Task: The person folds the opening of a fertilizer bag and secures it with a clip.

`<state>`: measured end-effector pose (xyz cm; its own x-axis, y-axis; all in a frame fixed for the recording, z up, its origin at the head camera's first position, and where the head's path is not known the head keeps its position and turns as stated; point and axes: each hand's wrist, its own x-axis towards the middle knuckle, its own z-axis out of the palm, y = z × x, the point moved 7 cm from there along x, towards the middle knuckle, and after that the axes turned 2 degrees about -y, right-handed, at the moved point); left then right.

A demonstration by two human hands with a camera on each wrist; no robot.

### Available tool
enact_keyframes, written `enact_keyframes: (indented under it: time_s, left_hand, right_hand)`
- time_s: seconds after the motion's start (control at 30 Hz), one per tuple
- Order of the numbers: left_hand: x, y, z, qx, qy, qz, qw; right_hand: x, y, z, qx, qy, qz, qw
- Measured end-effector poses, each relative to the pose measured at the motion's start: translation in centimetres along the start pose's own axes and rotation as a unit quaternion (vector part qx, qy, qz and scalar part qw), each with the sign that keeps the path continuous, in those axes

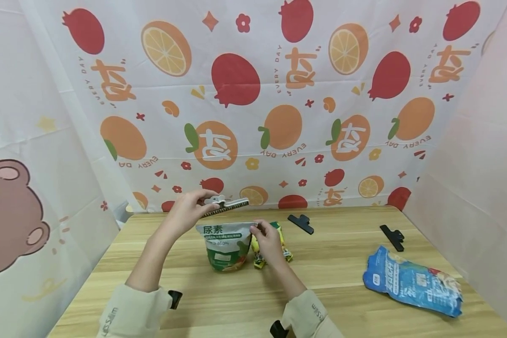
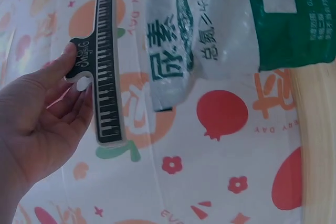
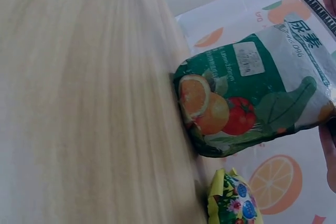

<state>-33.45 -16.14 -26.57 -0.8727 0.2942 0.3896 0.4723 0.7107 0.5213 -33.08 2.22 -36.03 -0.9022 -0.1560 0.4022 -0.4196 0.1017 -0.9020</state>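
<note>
A green and white bag (image 1: 228, 249) printed with fruit and Chinese characters stands upright on the table. My right hand (image 1: 271, 244) pinches its top right corner. Above the bag's top left side, my left hand (image 1: 185, 212) holds a clip (image 2: 109, 72) with a piano-key pattern, thumb and fingers on its handle. The clip is apart from the bag in the left wrist view. From the right wrist, the bag's front (image 3: 247, 93) shows oranges and a tomato, while the right hand is mostly cut off at the edge.
Behind the right hand lies a yellow and green packet (image 1: 284, 241), partly hidden. Two black clips rest farther right, one near the back (image 1: 301, 224) and one by the right side (image 1: 393, 237). A blue bag (image 1: 414, 284) lies flat at the right. Printed curtains surround the wooden table (image 1: 321, 277).
</note>
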Motion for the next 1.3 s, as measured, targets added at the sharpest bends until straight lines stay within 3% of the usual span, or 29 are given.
enact_keyframes:
  time_s: [0.27,0.63,0.87,1.3]
  left_hand:
    - [-0.1,1.1,0.9,-0.005,-0.033,0.057,0.9978]
    - [-0.1,2.0,1.2,0.024,0.02,0.156,0.9873]
    - [0.1,2.1,1.7,0.046,0.011,0.156,0.9867]
    - [0.3,1.4,2.9,0.08,-0.013,0.15,0.9854]
  right_hand:
    - [0.3,-0.1,-0.1,0.008,-0.005,0.0,1.0]
    - [0.2,0.1,-0.1,0.0,-0.003,-0.007,1.0]
    - [0.0,0.5,-0.2,0.024,0.005,-0.003,1.0]
    - [0.0,0.5,-0.4,0.002,0.001,0.01,1.0]
